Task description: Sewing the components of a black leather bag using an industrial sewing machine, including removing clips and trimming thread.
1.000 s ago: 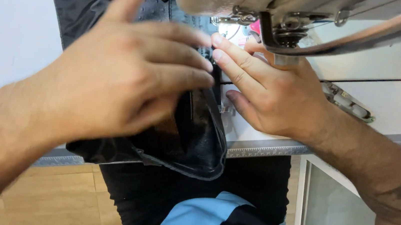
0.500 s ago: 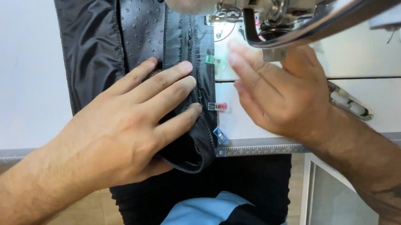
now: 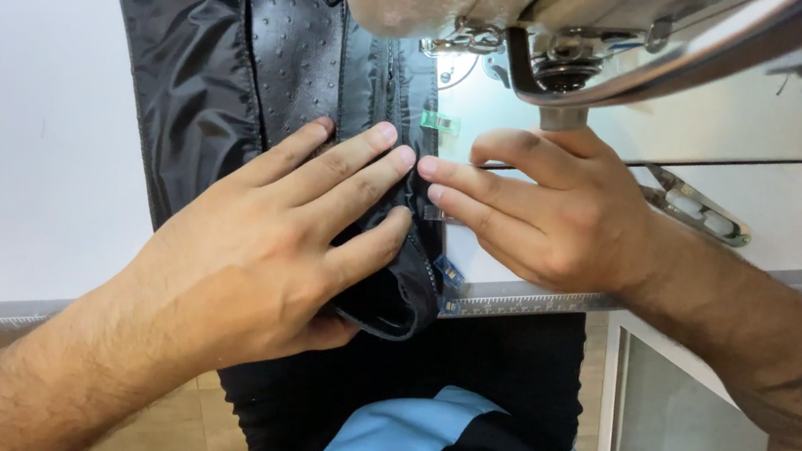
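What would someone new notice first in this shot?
Two bare hands fill the centre: the left hand pressed flat on black fabric, the right hand fingertip to fingertip with it at the fabric's edge. Above them hangs a sewing machine head, over a white table.

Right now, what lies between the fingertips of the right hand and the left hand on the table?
In the head view, only the folded edge of the black fabric piece lies there: the left hand presses on it, the right hand meets its edge.

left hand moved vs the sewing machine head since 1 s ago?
Yes. The left hand was raised over the black fabric; it now lies flat on it, lower and further left of the sewing machine head.
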